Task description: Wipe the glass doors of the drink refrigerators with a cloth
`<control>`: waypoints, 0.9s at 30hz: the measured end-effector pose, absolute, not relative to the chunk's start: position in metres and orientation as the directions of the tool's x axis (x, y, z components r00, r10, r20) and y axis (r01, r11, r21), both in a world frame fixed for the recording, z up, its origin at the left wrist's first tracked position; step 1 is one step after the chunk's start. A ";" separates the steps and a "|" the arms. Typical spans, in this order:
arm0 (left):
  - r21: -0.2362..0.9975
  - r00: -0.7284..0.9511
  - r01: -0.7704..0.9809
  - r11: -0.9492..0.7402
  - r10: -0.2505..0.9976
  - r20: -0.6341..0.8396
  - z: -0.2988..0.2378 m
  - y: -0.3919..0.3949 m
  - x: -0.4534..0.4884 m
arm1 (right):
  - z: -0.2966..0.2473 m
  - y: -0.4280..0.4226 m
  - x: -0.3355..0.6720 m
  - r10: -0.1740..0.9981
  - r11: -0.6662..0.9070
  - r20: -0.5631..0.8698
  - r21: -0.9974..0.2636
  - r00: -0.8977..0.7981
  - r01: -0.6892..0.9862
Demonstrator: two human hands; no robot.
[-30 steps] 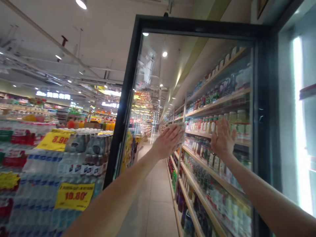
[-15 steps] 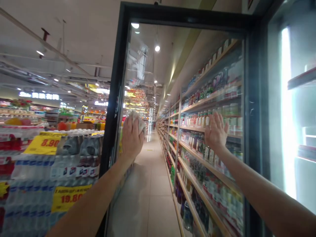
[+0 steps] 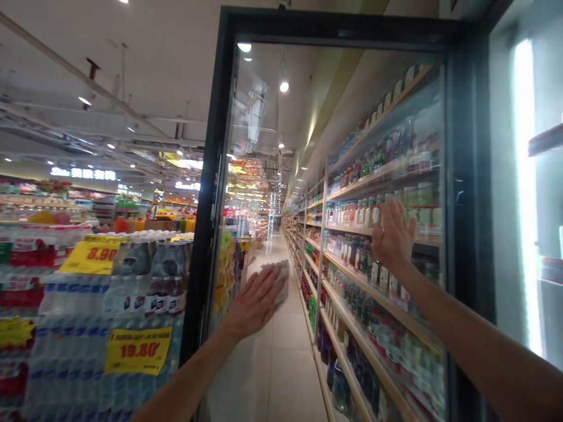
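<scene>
A tall glass door [image 3: 264, 375] in a black frame stands swung open in front of me. My left hand [image 3: 257, 299] presses a crumpled whitish cloth [image 3: 282, 284] against the lower middle of the pane, with its fingers laid over it. On the right part of the glass, my right hand [image 3: 393, 237] is raised with its fingers spread and nothing in it. It looks flat on the pane, though exact contact is hard to make out. Through the glass show shelves of bottles [image 3: 352, 214], some of them hidden behind my right hand and forearm.
At left, stacked packs of bottled drinks [image 3: 65, 346] carry yellow price signs [image 3: 138, 350]. To the right is the lit cabinet interior [image 3: 523, 199] with shelf edges. A tiled aisle floor [image 3: 290, 363] runs away beyond the pane.
My left hand has moved the cloth down and to the right across the glass, its fingers now tilting rightward. My right hand keeps its place on the pane. The view has shifted slightly.
</scene>
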State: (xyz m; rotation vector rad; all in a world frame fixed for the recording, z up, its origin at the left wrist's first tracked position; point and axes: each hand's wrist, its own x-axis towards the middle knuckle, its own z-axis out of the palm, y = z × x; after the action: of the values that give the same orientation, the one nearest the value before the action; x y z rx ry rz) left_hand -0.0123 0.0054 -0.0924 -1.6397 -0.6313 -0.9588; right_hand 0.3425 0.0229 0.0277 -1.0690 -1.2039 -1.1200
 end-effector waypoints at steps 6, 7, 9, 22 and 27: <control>-0.272 0.262 0.931 -0.242 -0.075 0.962 -0.130 0.003 -0.020 | 0.028 0.024 0.343 -0.063 0.147 0.997 -0.024 0.034 0.989; -0.380 0.380 0.885 -0.268 -0.053 0.923 -0.130 0.004 -0.012 | 0.027 0.024 0.343 -0.064 0.143 0.997 -0.022 0.032 0.990; -0.519 0.539 0.795 -0.313 -0.027 0.842 -0.119 0.007 0.004 | 0.027 0.026 0.344 -0.065 0.136 0.998 -0.015 0.024 0.991; -0.450 0.466 0.840 -0.301 -0.024 0.885 -0.046 0.005 0.055 | 0.028 0.023 0.348 -0.089 0.127 0.996 0.001 0.010 0.992; -0.197 0.197 0.934 -0.299 -0.033 0.980 0.001 0.013 0.073 | 0.015 0.006 0.299 -0.155 0.343 0.949 0.313 -0.275 0.886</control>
State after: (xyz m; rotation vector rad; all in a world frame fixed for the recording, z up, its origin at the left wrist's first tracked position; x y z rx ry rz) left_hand 0.0732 0.0127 0.0015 -1.5154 -0.8955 -1.2722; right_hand 0.2985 0.0064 0.0146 -0.6955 -1.5001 -1.1804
